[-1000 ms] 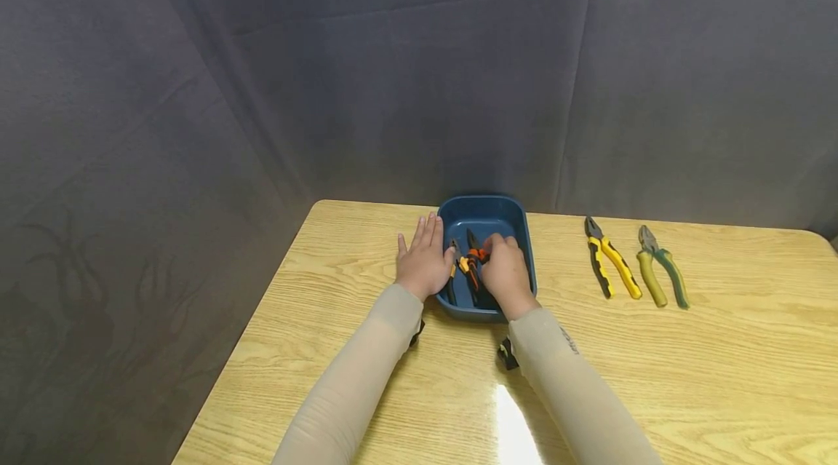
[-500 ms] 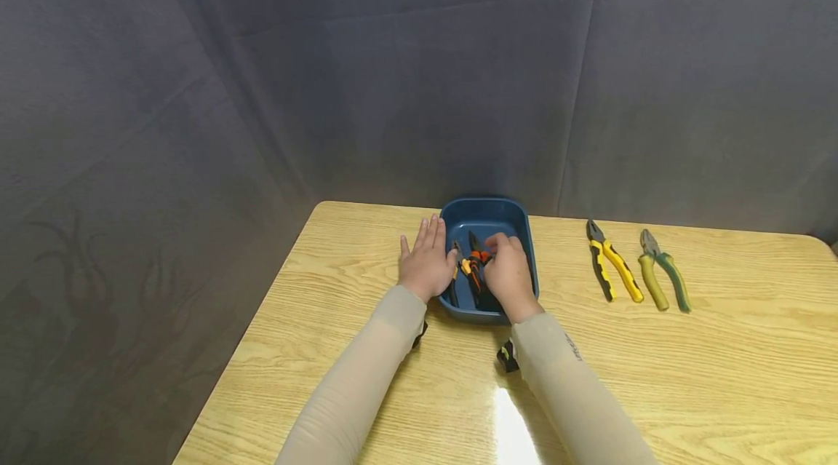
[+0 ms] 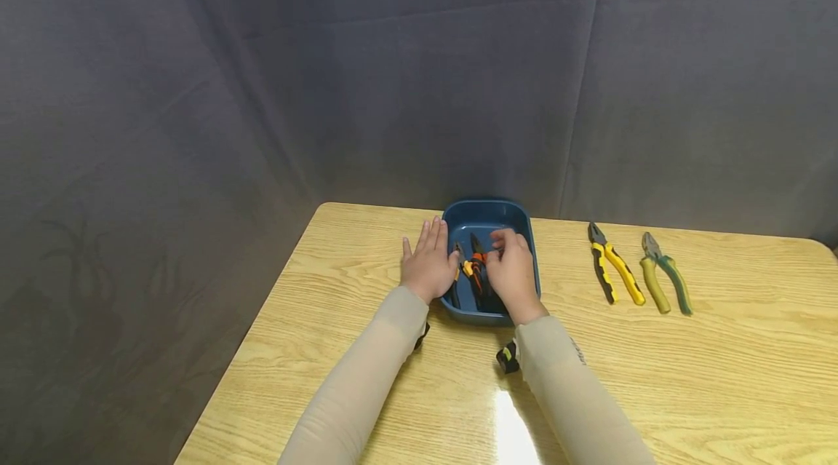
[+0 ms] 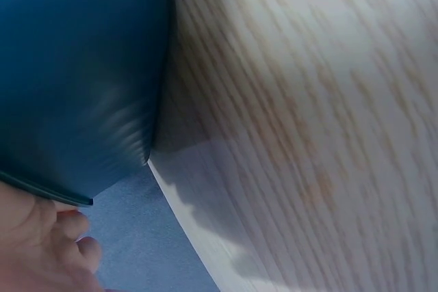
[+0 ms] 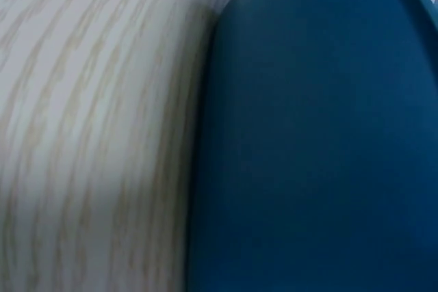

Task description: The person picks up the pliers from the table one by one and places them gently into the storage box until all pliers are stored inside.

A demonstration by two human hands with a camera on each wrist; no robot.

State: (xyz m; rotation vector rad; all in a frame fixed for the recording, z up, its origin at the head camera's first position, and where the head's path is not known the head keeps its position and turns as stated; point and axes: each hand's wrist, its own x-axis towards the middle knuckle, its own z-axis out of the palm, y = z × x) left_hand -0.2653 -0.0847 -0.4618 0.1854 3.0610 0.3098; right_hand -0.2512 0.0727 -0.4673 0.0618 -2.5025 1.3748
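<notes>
Tbl point(image 3: 733, 385) w/ bin point(image 3: 481, 318), yel pliers point(image 3: 617, 260), grn pliers point(image 3: 670, 268)

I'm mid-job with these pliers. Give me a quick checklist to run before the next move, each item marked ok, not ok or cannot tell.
1. Blue bin upright on the table: ok.
2. Left hand at the bin: ok, fingers straight along the left rim.
3. Right hand clear of the bin: not ok, it is over the bin's right half.
4. Right hand gripping the orange-and-black pliers: cannot tell, its underside is hidden.
5. All pliers in the bin: not ok, the yellow-and-black pliers and green-and-yellow pliers lie on the table, to its right.
</notes>
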